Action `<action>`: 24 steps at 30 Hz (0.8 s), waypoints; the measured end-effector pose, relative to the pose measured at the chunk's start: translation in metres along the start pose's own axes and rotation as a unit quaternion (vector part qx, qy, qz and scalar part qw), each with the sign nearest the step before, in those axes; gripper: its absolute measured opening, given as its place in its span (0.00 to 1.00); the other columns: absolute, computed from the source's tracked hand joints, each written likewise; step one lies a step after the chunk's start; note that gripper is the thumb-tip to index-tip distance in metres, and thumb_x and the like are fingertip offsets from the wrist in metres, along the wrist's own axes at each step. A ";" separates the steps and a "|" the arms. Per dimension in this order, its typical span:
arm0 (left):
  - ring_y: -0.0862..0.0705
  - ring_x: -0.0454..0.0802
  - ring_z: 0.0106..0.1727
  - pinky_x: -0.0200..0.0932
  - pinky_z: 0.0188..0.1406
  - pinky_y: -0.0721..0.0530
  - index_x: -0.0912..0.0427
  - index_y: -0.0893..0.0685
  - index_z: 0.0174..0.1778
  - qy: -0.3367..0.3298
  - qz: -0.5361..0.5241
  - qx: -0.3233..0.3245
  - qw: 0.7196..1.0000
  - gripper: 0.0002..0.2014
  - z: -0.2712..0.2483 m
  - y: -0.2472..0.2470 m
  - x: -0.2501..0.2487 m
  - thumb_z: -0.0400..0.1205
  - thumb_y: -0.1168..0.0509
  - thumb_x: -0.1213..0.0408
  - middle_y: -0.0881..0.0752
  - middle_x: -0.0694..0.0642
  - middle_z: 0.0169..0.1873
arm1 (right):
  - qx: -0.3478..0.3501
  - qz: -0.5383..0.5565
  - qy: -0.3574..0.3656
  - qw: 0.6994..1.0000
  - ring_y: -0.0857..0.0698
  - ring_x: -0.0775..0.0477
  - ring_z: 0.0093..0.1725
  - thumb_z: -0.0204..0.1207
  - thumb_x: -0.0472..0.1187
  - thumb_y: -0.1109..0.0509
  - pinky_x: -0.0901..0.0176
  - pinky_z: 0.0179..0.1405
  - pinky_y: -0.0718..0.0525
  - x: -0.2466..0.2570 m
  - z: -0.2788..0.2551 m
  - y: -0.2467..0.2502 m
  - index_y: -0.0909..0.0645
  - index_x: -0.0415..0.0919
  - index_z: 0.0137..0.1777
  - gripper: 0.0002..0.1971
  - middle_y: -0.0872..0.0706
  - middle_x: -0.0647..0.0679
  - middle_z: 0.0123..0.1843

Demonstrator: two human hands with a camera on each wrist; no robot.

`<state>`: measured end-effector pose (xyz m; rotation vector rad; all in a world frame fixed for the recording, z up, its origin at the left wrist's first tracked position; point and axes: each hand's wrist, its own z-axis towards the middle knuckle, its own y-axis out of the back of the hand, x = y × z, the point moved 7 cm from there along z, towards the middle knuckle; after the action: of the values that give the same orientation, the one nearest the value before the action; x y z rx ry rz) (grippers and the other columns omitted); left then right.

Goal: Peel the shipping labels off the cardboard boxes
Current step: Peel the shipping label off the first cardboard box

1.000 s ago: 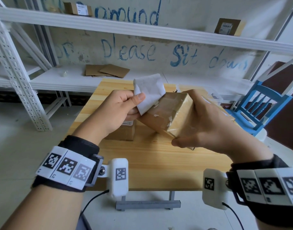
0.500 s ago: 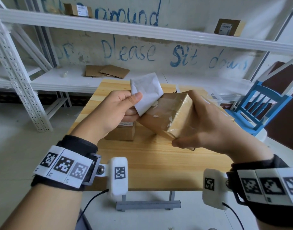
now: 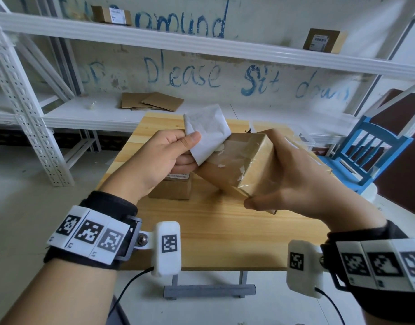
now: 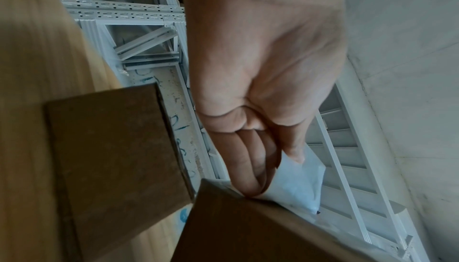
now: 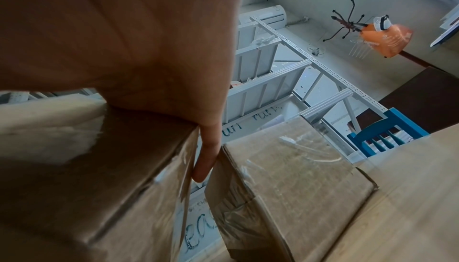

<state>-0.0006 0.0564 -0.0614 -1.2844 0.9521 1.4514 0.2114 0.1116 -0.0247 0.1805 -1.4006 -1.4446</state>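
Wooden table (image 3: pixel 213 231), left hand (image 3: pixel 159 163) pinching label (image 3: pixel 207 134)

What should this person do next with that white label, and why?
Probably keep pulling the label up and away with the left hand. That hand pinches its lifted part, but its lower edge looks stuck to the box, which the right hand grips tilted above the table. Torn white scraps on the box suggest pulling slowly.
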 end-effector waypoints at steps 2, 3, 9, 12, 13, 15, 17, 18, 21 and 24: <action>0.07 0.55 0.54 0.40 0.49 0.09 0.61 0.12 0.56 0.000 -0.002 0.000 1.000 0.13 0.000 0.000 0.000 0.87 0.37 0.57 0.07 0.64 0.53 | 0.000 -0.001 0.001 1.000 0.18 0.59 0.48 0.52 0.43 0.07 0.67 0.41 0.21 0.000 0.000 0.000 0.27 0.55 0.62 0.41 0.16 0.55 0.47; 0.06 0.54 0.53 0.39 0.48 0.09 0.61 0.12 0.56 0.000 -0.002 0.000 1.000 0.12 0.000 0.000 0.000 0.88 0.38 0.58 0.06 0.62 0.52 | 0.000 -0.001 0.001 1.000 0.18 0.58 0.48 0.52 0.43 0.07 0.67 0.41 0.21 -0.001 0.000 0.000 0.27 0.55 0.63 0.41 0.15 0.55 0.47; 0.06 0.50 0.51 0.38 0.48 0.10 0.60 0.13 0.55 0.001 0.000 0.013 1.000 0.12 0.000 0.000 0.000 0.88 0.38 0.58 0.05 0.55 0.47 | -0.003 -0.003 0.007 1.000 0.18 0.61 0.47 0.52 0.43 0.07 0.70 0.39 0.21 0.000 0.000 0.000 0.28 0.56 0.61 0.41 0.16 0.56 0.46; 0.06 0.53 0.53 0.40 0.51 0.09 0.60 0.12 0.56 -0.005 -0.008 0.002 1.000 0.16 0.001 0.000 0.001 0.82 0.35 0.53 0.05 0.58 0.49 | -0.003 -0.001 0.001 1.000 0.19 0.61 0.49 0.52 0.44 0.07 0.70 0.41 0.21 -0.002 0.001 0.000 0.27 0.55 0.62 0.41 0.16 0.57 0.47; 0.07 0.55 0.55 0.41 0.52 0.09 0.60 0.12 0.57 -0.008 -0.007 -0.002 1.000 0.16 0.000 -0.001 0.002 0.82 0.36 0.52 0.06 0.60 0.50 | -0.003 0.002 -0.001 1.000 0.19 0.61 0.49 0.52 0.44 0.07 0.70 0.41 0.21 -0.003 0.001 0.000 0.27 0.55 0.62 0.41 0.16 0.57 0.47; 0.08 0.58 0.58 0.42 0.56 0.10 0.59 0.13 0.59 -0.018 0.012 -0.009 1.000 0.21 0.001 -0.002 0.001 0.81 0.37 0.47 0.07 0.64 0.53 | -0.003 0.011 -0.004 1.000 0.18 0.61 0.49 0.53 0.44 0.07 0.70 0.41 0.21 -0.005 0.001 0.001 0.27 0.54 0.62 0.40 0.15 0.57 0.47; 0.08 0.56 0.59 0.44 0.58 0.10 0.57 0.13 0.61 -0.021 0.034 0.000 0.999 0.29 0.001 -0.003 -0.001 0.78 0.41 0.38 0.07 0.63 0.53 | 0.000 0.014 -0.006 1.000 0.18 0.59 0.50 0.53 0.44 0.07 0.68 0.41 0.21 -0.006 0.002 0.000 0.26 0.53 0.63 0.41 0.15 0.57 0.48; 0.08 0.55 0.59 0.45 0.59 0.10 0.55 0.13 0.61 -0.024 0.040 0.013 0.999 0.32 0.001 -0.004 -0.002 0.75 0.44 0.34 0.07 0.62 0.54 | 0.000 0.015 -0.007 1.000 0.18 0.59 0.50 0.53 0.45 0.07 0.67 0.41 0.21 -0.006 0.002 0.000 0.26 0.53 0.63 0.41 0.15 0.57 0.48; 0.09 0.47 0.60 0.45 0.63 0.12 0.50 0.13 0.62 -0.033 0.060 0.043 0.997 0.29 -0.003 -0.005 -0.006 0.76 0.41 0.34 0.06 0.53 0.55 | -0.002 0.023 -0.009 1.000 0.18 0.56 0.49 0.53 0.44 0.07 0.62 0.42 0.20 -0.008 0.003 0.000 0.26 0.51 0.62 0.40 0.15 0.56 0.49; 0.09 0.44 0.58 0.51 0.66 0.13 0.45 0.09 0.54 -0.066 0.185 0.038 0.980 0.09 -0.004 -0.007 -0.010 0.79 0.26 0.55 0.06 0.45 0.52 | -0.009 0.035 -0.015 0.999 0.17 0.55 0.48 0.51 0.47 0.06 0.58 0.42 0.19 -0.010 0.003 0.000 0.26 0.50 0.61 0.41 0.16 0.56 0.48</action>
<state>0.0071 0.0529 -0.0521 -0.9738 1.1893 1.7416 0.2136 0.1204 -0.0287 0.0970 -1.4049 -1.4057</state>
